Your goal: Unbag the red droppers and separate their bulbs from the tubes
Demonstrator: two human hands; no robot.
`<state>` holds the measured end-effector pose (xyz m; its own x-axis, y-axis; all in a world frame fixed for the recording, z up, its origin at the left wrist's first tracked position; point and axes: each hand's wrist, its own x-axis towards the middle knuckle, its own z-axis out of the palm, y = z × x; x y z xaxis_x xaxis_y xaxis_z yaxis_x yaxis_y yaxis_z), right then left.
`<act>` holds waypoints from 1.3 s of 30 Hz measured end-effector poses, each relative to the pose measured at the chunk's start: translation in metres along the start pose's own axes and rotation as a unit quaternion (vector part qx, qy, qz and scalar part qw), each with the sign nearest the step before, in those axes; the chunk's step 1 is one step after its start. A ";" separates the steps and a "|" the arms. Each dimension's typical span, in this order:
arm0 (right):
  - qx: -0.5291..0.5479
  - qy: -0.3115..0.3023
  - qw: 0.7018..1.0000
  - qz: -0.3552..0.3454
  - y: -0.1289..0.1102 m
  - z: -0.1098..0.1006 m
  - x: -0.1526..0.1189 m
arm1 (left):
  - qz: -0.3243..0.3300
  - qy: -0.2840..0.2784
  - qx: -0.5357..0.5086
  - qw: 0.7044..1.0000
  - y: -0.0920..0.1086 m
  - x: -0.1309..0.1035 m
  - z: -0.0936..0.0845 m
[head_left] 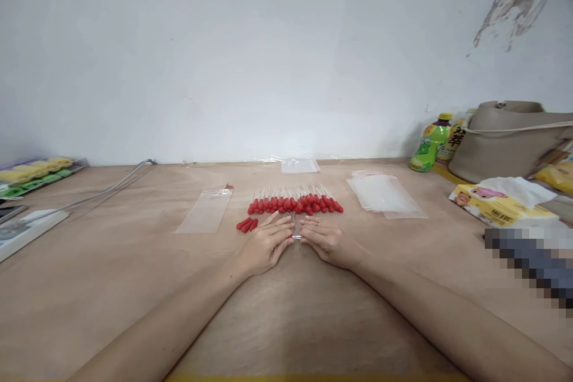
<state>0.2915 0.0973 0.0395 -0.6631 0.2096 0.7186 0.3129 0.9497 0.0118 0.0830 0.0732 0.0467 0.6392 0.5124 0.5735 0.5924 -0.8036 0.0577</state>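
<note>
Both hands meet at the middle of the table over a clear, shiny tube-like piece [296,227]; its exact kind is hard to make out. My left hand [267,245] has its fingers closed on the left side of it. My right hand [329,242] holds the right side, fingers bent together. Just beyond my fingertips lies a row of droppers [290,203] with red rubber bulbs toward me and thin clear tips toward the wall. A few loose red bulbs [247,225] rest beside my left hand. The fingers partly cover what they hold.
A flat clear bag [206,210] lies to the left, a stack of clear bags [382,194] to the right. Further right are a tissue pack [487,203], a green bottle [430,143] and a beige handbag [496,137]. A grey cable [111,184] crosses the left side.
</note>
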 end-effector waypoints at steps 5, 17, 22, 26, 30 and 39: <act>-0.028 0.024 0.999 -0.024 0.000 -0.001 -0.002 | 0.003 -0.002 -0.004 1.000 0.000 -0.001 -0.003; 0.012 0.055 0.998 -0.020 0.005 0.002 -0.010 | 0.026 0.035 -0.013 0.999 -0.003 -0.005 -0.003; -0.016 0.103 0.991 0.080 0.012 -0.006 -0.014 | -0.031 0.078 0.008 0.996 -0.011 -0.015 -0.013; -0.067 0.056 0.981 0.173 0.011 -0.004 -0.012 | -0.102 0.133 0.027 0.985 -0.016 -0.015 -0.024; -0.073 0.021 0.976 0.206 0.007 0.001 -0.009 | -0.292 0.190 0.039 0.937 -0.035 -0.016 -0.039; -0.080 0.013 0.971 0.226 0.001 0.002 -0.001 | -0.457 0.058 -0.085 0.884 -0.071 -0.034 -0.048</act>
<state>0.2911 0.0986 0.0369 -0.4171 0.5877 0.6933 0.6705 0.7140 -0.2019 -0.0044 0.0978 0.0627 -0.1283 0.9440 0.3041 0.7461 -0.1101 0.6567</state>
